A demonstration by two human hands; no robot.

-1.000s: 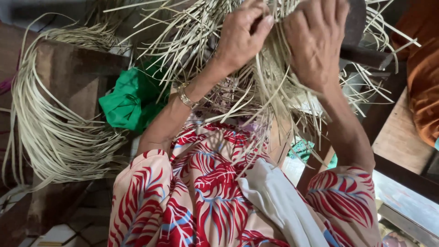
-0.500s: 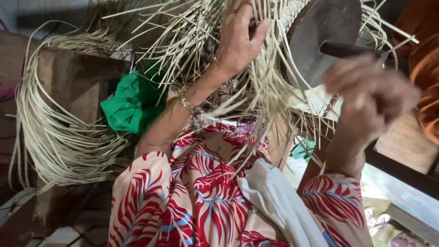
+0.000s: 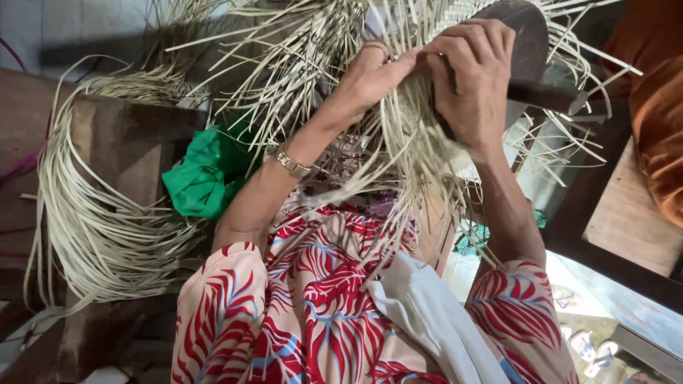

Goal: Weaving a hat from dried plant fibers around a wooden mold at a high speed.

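Note:
A half-woven piece of pale straw [image 3: 398, 142] lies over a dark rounded wooden block [image 3: 530, 43], with loose strands fanning out all around. My left hand [image 3: 370, 75], a metal bracelet on its wrist, pinches strands at the top of the weave. My right hand [image 3: 473, 78] is right beside it, fingers curled over the strands against the block. The fingertips of the two hands meet. My lap, in a red and white leaf-print garment [image 3: 306, 306], is below.
A big bundle of straw strips [image 3: 92, 235] drapes over a wooden bench [image 3: 135, 142] at left. Beside my left arm sits a green cloth [image 3: 206, 178], and a white cloth [image 3: 434, 320] is on my lap. At right are orange fabric [image 3: 658, 121] and a dark wooden beam [image 3: 605, 256].
My right hand dropped down and to the right off the weave, then came back up next to my left hand. My left hand stayed on the strands.

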